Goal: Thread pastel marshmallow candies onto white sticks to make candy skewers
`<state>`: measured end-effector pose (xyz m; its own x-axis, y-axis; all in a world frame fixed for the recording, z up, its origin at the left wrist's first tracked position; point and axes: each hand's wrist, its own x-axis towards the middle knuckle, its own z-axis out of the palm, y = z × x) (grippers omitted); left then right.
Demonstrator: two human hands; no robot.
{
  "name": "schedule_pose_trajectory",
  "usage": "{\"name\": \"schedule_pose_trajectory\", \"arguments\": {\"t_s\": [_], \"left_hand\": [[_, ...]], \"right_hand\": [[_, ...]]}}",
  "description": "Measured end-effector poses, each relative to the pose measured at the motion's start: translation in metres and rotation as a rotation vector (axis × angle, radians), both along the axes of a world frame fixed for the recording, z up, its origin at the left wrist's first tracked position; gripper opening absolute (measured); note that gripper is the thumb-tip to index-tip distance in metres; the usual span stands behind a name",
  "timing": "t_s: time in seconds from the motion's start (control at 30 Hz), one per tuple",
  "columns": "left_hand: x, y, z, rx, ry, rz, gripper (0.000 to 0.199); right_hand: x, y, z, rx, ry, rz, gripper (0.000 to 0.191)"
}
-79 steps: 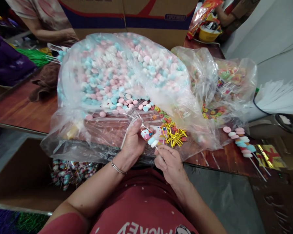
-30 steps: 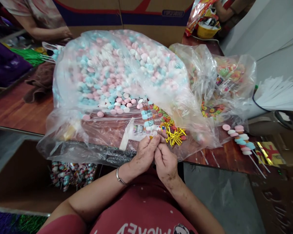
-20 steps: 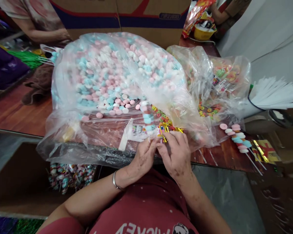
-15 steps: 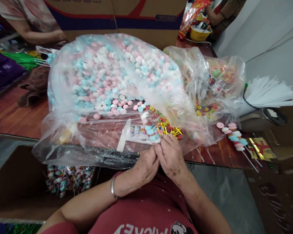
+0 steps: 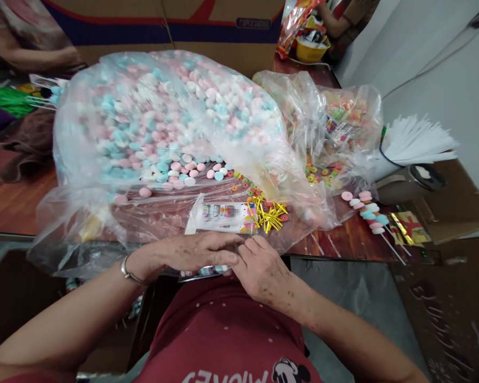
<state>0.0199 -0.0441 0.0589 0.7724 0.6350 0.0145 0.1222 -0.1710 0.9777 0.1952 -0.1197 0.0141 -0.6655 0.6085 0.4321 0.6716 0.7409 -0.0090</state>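
Wrapped candy [image 5: 213, 270], mostly hidden, shows beneath my hands at the table's front edge. My left hand [image 5: 195, 251] lies over it, fingers stretched towards the right. The fingers of my right hand [image 5: 259, 263] are bent together at the right end of the wrapped candy. Just beyond my hands are a white printed packet [image 5: 223, 215] and a pile of gold twist ties [image 5: 269, 214]. A large clear bag of pink, blue and white candies [image 5: 175, 117] lies open behind them, near small ring candies [image 5: 245, 183].
Two candy skewers [image 5: 369, 213] lie at the right by a gold packet [image 5: 409, 229], a dark cup [image 5: 411, 183] and white sticks [image 5: 419, 141]. A cardboard box [image 5: 107, 340] is below left. Other people's arms show at the back.
The wrapped candy has swung from upright to lying sideways, lower down. My left hand has moved left and stretched over it. The view has shifted to the right.
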Motion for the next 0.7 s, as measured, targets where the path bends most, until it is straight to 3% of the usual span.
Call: {"name": "schedule_pose_trajectory", "arguments": {"t_s": [0.1,0.17,0.23,0.3,0.4,0.5,0.53,0.6,0.7], "left_hand": [[-0.001,-0.001,-0.011,0.099,0.004,-0.101,0.005],[-0.001,-0.010,-0.019,0.199,0.073,-0.163,0.004],[0.000,-0.021,-0.023,0.408,0.206,-0.172,0.004],[0.002,-0.031,-0.024,0.715,0.348,-0.151,0.009],[0.003,-0.038,-0.025,1.133,0.394,-0.125,0.014],[-0.001,-0.034,-0.032,1.255,0.290,-0.058,0.017],[-0.004,-0.031,-0.035,1.216,0.253,-0.003,0.018],[-0.010,-0.025,-0.039,1.028,0.197,0.168,0.019],[-0.016,-0.019,-0.035,0.502,0.144,0.491,0.017]], "right_hand": [[0.006,-0.005,-0.001,-0.174,-0.059,-0.005,0.026],[0.013,-0.004,0.000,-0.440,-0.088,-0.033,0.022],[0.019,0.001,0.003,-0.728,-0.080,-0.036,0.019],[0.025,0.008,0.008,-0.914,-0.048,-0.019,0.023],[0.032,0.017,0.015,-1.208,0.193,-0.025,0.034],[0.037,0.022,0.017,-1.447,0.535,-0.060,0.039],[0.038,0.024,0.016,-1.411,0.624,-0.101,0.041],[0.040,0.030,0.013,-1.177,0.746,-0.270,0.043],[0.035,0.041,0.007,-0.656,0.583,-0.534,0.031]]}}
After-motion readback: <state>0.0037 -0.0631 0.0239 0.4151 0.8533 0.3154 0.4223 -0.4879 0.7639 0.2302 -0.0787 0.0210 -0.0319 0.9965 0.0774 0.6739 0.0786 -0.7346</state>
